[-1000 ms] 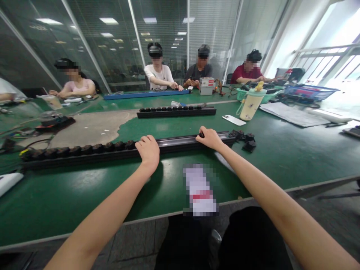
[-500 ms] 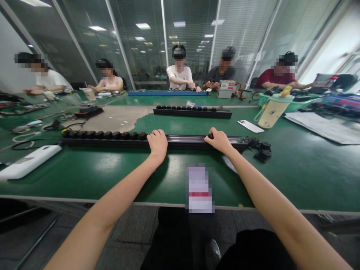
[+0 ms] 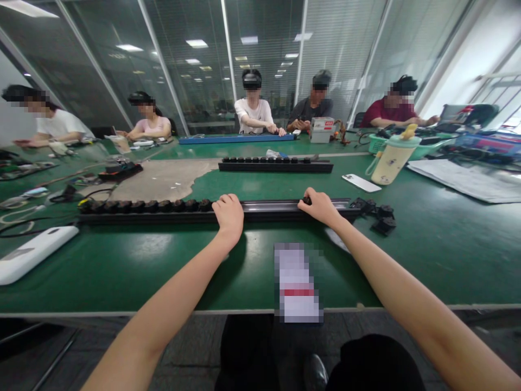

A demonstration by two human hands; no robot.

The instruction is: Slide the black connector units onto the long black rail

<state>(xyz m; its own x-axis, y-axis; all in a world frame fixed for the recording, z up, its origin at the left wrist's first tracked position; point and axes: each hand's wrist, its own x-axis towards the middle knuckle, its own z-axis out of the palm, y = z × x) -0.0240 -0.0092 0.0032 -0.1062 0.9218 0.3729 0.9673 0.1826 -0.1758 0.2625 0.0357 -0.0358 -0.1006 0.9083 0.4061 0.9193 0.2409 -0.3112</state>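
Observation:
A long black rail (image 3: 266,215) lies crosswise in front of me, with a silvery channel showing between my hands. Along its left part runs a row of black knob-like pieces (image 3: 163,206). My left hand (image 3: 229,216) is closed over the rail at the right end of that row, its fingertips partly hidden behind it. Farther right, my right hand (image 3: 321,206) pinches a small black piece (image 3: 306,201) at the channel, mostly covered by the fingers. Several loose black pieces (image 3: 385,221) sit by the rail's right end.
A second black rail (image 3: 277,167) with similar pieces lies beyond. Nearby are a white phone (image 3: 361,183), a cream tumbler (image 3: 394,161), a white device (image 3: 38,254) and a blurred-out screen (image 3: 298,282) near the table edge. Several people sit across the green table (image 3: 448,250).
The whole view has shifted slightly, with the table edge lower in the picture. Both hands keep nearly the same places on the rail.

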